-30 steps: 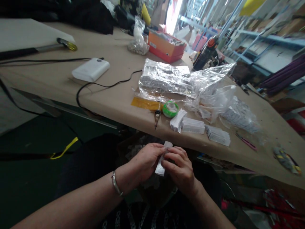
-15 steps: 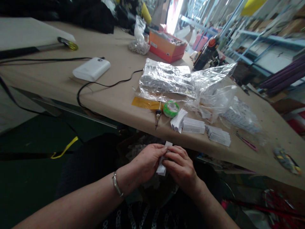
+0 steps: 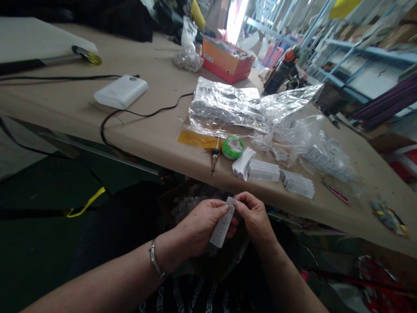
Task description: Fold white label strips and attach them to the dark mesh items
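Note:
Between both hands, over my lap, is a narrow folded paper leaflet (image 3: 222, 229) covered in small print. My left hand (image 3: 203, 224) grips it along its left side, thumb on top near the upper end. At the upper right corner my right hand (image 3: 256, 215) pinches the paper between thumb and forefinger. Below the hands sits an open box (image 3: 167, 202) holding many white folded papers (image 3: 187, 204), partly hidden by my left hand. On the table edge ahead lie stacks of folded leaflets (image 3: 263, 170).
A soldering iron (image 3: 214, 161) points toward me at the table edge, beside a green tape roll (image 3: 233, 148). Behind are clear plastic bags (image 3: 228, 104), a white power bank (image 3: 121, 92) with a black cable, and an orange box (image 3: 226, 61). Pink tweezers (image 3: 335, 191) lie right.
My right hand has shifted from covering the leaflet to pinching its upper corner, so the printed face now shows. The view has tilted slightly.

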{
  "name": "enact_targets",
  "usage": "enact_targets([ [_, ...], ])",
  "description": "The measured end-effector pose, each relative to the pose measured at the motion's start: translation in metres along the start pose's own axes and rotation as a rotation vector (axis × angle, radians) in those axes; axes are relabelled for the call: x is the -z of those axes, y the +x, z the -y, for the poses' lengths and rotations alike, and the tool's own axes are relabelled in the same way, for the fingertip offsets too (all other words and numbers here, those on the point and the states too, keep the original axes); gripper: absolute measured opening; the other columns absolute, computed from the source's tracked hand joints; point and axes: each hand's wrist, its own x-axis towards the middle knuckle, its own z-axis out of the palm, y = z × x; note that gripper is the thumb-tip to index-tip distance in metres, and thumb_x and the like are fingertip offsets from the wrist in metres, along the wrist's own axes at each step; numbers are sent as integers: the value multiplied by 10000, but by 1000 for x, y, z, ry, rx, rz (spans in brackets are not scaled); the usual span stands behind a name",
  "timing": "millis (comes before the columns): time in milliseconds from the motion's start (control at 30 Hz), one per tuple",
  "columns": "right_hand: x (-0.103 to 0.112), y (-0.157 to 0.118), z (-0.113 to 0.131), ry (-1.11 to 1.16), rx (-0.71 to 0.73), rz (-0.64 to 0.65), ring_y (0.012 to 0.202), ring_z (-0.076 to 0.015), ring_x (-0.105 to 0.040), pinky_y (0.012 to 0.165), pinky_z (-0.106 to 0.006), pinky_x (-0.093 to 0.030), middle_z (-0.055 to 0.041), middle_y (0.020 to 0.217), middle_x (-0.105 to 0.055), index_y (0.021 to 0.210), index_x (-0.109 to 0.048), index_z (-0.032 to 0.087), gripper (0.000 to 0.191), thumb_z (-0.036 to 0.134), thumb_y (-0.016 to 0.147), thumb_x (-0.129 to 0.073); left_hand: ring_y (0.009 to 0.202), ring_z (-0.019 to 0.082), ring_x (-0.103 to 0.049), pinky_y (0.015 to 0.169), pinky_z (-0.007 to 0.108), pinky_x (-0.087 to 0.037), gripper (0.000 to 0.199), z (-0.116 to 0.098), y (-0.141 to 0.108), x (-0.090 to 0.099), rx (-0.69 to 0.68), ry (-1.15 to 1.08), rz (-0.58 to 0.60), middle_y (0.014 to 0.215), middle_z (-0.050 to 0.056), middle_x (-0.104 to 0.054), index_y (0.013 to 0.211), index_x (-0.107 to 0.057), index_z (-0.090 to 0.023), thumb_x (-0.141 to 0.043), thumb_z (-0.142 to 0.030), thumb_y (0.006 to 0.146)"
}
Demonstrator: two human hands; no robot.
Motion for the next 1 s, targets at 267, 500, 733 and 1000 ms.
enact_targets([
  [267, -7, -4, -2, 109, -62, 3, 537, -76, -434, 525, -184, -366, 45, 604, -513, 699, -558, 156, 167, 285, 753, -648, 560, 142, -613, 552, 265, -504, 187, 1, -1, 12, 73, -94, 214, 722, 64, -632, 847, -615, -110, -624, -288, 793],
  [500, -14, -10, -4, 77, -59, 10, 603, -90, -489, 590, -197, -404, 30, 682, -555, 747, -560, 169, 157, 299, 775, -644, 488, 125, -580, 454, 215, -457, 177, 5, 1, 18, 95, -110, 180, 601, 2, -568, 785, -588, -131, -652, -295, 767],
  [733, -9, -14, -5, -204, 217, 40, 906, -169, -579, 818, -290, -454, -30, 983, -602, 1122, -565, 226, 277, 269, 849, -570, 425, 80, -523, 408, 174, -376, 223, 4, -2, 20, 81, -43, 125, 582, -18, -559, 792, -586, -133, -674, -334, 753],
  [1000, -8, -15, 0, -574, 453, 68, 1015, -193, -541, 888, -336, -439, -68, 1072, -577, 1158, -569, 204, 267, 216, 904, -489, 445, 79, -529, 419, 169, -373, 238, 4, -2, 18, 40, -25, 118, 575, -17, -558, 772, -576, -134, -665, -355, 759],
])
